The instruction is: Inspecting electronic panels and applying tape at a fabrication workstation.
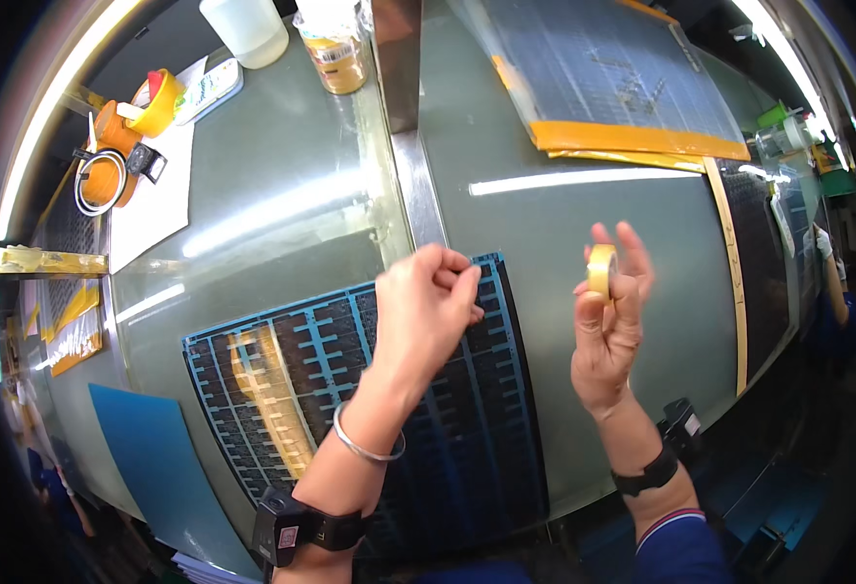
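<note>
A roll of yellow tape [600,271] is gripped between the thumb and fingers of my right hand [611,326], raised over the greenish table to the right of a dark panel. Two of that hand's fingers stick up behind the roll. My left hand [423,307] is closed in a pinch above the panel's far edge; whatever is in its fingertips, if anything, is too small to make out. Beneath my left arm lies the black panel [496,389] with blue ladder-like strips. Yellowish tape [277,399] runs down its left part. My left forearm hides the panel's middle.
A blue sheet [155,448] lies at the near left. Orange-edged clear sheets [632,88] are stacked at the far right, beside a wooden strip [727,273]. Tape rolls [155,102], a plastic cup [245,29] and a labelled jar [335,58] stand at the far left.
</note>
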Motion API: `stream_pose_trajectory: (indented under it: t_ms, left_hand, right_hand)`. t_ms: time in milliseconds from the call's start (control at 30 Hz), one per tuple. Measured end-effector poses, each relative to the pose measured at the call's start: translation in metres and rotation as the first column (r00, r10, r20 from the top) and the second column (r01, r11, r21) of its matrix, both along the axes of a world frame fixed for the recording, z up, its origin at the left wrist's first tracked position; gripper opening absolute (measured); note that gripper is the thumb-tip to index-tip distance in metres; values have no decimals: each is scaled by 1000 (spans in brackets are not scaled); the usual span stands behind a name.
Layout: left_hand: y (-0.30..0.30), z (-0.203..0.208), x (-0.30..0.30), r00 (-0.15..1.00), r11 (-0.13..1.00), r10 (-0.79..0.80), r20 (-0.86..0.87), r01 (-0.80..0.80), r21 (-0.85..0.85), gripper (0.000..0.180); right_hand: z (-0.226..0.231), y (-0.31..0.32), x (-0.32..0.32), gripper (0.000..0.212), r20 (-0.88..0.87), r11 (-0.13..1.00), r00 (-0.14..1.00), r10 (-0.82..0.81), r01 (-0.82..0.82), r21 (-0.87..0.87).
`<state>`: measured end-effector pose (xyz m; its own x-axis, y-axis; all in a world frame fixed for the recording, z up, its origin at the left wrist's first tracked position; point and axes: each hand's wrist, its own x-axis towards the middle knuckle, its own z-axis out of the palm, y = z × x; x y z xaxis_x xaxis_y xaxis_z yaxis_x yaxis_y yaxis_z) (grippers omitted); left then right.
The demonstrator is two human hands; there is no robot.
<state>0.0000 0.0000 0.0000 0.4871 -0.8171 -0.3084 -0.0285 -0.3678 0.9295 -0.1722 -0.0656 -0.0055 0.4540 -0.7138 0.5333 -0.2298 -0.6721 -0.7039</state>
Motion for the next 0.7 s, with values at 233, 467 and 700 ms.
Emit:
stream_pose_trajectory:
  t_ms: [233, 467, 700]
  left_hand:
    - [148, 11, 75, 396, 981, 131, 909, -182, -63, 34]
    - [194, 3, 101, 331, 854, -368, 869, -250, 457, 66]
    - [169, 16, 49, 862, 988, 55, 504, 26, -153, 42]
  right_hand:
    - [2, 40, 37, 20, -354, 976, 916, 190, -215, -35]
    - [-8, 71, 66, 24, -549, 989, 831, 91, -142, -51]
    - [2, 94, 74, 18, 150, 780, 921, 359, -384, 494]
